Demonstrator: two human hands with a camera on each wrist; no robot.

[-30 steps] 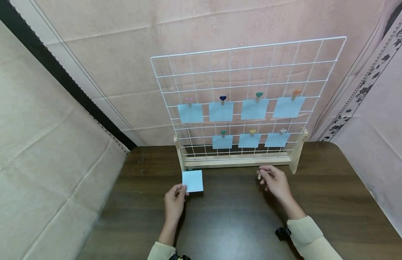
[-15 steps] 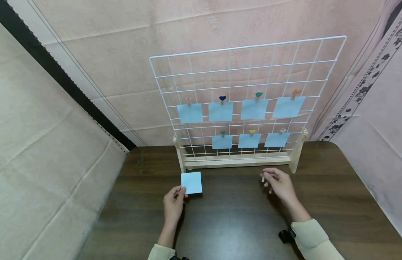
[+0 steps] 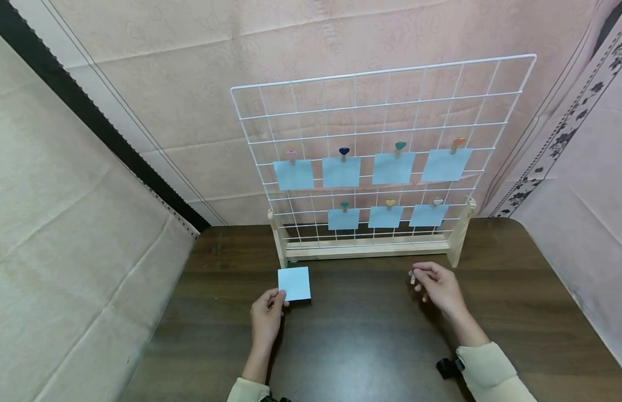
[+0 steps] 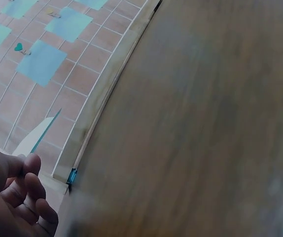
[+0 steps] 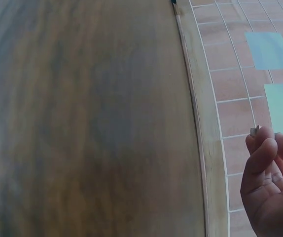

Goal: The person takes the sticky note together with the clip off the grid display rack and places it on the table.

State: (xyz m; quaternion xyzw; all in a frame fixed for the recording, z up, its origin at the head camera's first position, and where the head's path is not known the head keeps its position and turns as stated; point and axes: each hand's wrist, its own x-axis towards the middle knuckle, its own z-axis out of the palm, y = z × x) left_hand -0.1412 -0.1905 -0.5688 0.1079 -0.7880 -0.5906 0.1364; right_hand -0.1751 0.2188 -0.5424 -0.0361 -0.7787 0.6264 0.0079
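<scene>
Between thumb and fingers, the left hand [image 3: 266,318] pinches a light blue square note [image 3: 294,283] by its lower left corner, above the table before the rack's left foot. In the left wrist view the note [image 4: 45,132] appears nearly edge-on in the left hand [image 4: 20,197]. The right hand [image 3: 441,289] pinches a small pale clip [image 3: 412,279] in front of the rack's right part; only the clip's tip [image 5: 253,132] shows beside the fingers of the right hand [image 5: 272,182]. A white wire grid [image 3: 383,105] stands behind both hands.
Blue notes hang on the grid from heart-topped clips in two rows, such as one at upper left [image 3: 293,176] and one at lower right [image 3: 429,216]. A wooden base [image 3: 366,253] supports the grid on the brown table [image 3: 341,346]. Cloth [image 3: 165,111] hangs around it.
The right hand has moved right and slightly toward the person with the clip. The left hand and its note have shifted slightly left and nearer the person.
</scene>
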